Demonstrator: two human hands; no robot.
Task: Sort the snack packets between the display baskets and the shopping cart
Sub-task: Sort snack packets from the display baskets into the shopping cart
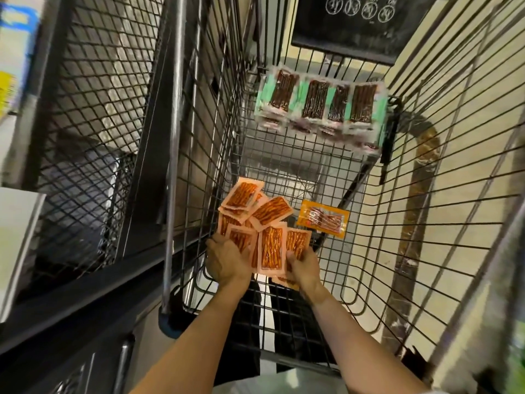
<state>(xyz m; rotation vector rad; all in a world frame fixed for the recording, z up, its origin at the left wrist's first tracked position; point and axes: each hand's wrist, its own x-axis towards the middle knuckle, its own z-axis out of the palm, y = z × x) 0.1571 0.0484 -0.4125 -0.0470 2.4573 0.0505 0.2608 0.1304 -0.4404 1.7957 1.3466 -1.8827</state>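
Note:
I look down into a wire shopping cart [335, 172]. Several pink-edged packets of orange snack sticks [270, 214] lie in a loose heap at the near left of its floor. My left hand [225, 261] grips the left side of the heap, and my right hand [302, 265] grips the right side, with an upright packet [271, 250] held between them. One yellow packet [324, 218] lies apart to the right. At the far end sits a row of green-and-white packets of dark sticks [321, 105].
A black mesh display basket [85, 115] stands against the cart's left side, its contents blurred. A dark sign panel [358, 24] hangs at the cart's far end. Tiled floor shows through the wires on the right.

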